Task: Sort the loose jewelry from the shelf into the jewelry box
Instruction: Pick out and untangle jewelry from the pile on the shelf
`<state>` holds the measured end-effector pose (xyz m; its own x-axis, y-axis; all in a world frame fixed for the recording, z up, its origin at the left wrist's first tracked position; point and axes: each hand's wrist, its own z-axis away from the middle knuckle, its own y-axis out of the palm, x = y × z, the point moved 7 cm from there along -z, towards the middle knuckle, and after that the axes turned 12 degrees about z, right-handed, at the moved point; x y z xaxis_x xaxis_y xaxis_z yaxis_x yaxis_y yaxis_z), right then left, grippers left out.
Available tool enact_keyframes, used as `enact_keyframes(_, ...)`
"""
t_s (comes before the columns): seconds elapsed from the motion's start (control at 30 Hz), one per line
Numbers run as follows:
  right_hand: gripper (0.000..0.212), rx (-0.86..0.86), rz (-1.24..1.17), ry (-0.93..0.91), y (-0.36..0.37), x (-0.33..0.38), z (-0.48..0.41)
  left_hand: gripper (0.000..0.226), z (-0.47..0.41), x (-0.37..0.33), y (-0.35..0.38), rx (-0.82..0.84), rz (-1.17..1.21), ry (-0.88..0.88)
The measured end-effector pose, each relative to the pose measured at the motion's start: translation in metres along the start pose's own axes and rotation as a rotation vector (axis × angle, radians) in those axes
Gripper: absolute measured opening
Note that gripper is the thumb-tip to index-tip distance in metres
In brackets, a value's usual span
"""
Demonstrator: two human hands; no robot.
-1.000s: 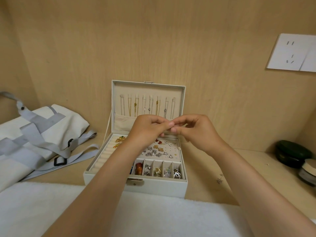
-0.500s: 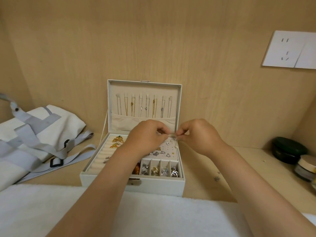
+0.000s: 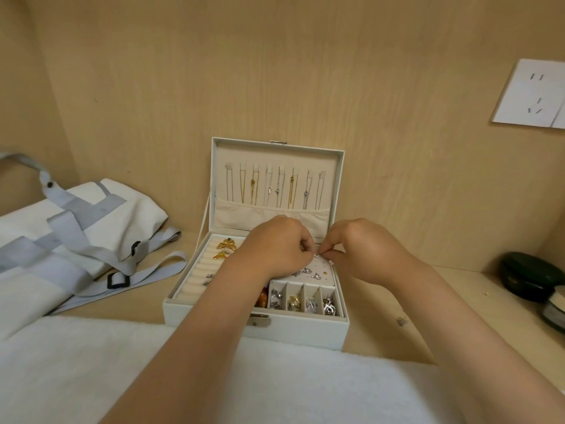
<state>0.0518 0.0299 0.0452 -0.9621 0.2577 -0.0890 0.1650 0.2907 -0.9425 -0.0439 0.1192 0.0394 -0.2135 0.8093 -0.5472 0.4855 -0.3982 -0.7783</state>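
Pale wood shelf, wood panel walls, one socket plate up-right of the hands. We count one open jewelry box under them. Left hand and right hand together pinch one silver stud over the box. One loose earring lies on the shelf, right of the right hand.

Alcove of pale wood-grain panels: back wall met left side wall. White socket plate sat upper right on back wall. Shelf was same wood — lighting soft, even.
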Motion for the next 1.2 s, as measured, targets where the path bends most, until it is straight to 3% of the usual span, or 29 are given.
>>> enact_keyframes(0.47, 0.003, 0.025, -0.184, 0.122, 0.003, -0.021, 0.005, 0.013, -0.003, -0.001, 0.0, -0.02, -0.004, 0.021)
enact_keyframes(0.7, 0.01, 0.072, -0.229, 0.187, -0.008, -0.063, 0.045, 0.018, -0.002, -0.041, 0.009, -0.084, 0.077, 0.158)
enact_keyframes(0.9, 0.015, 0.264, -0.231, 0.248, 0.001, -0.094, 0.106, 0.013, 0.008, -0.079, 0.041, 0.017, 0.085, 0.169)
enact_keyframes(1.2, 0.015, 0.209, -0.383, 0.31, 0.03, -0.105, 0.135, 0.026, 0.014, -0.106, 0.117, 0.254, -0.123, 0.057)
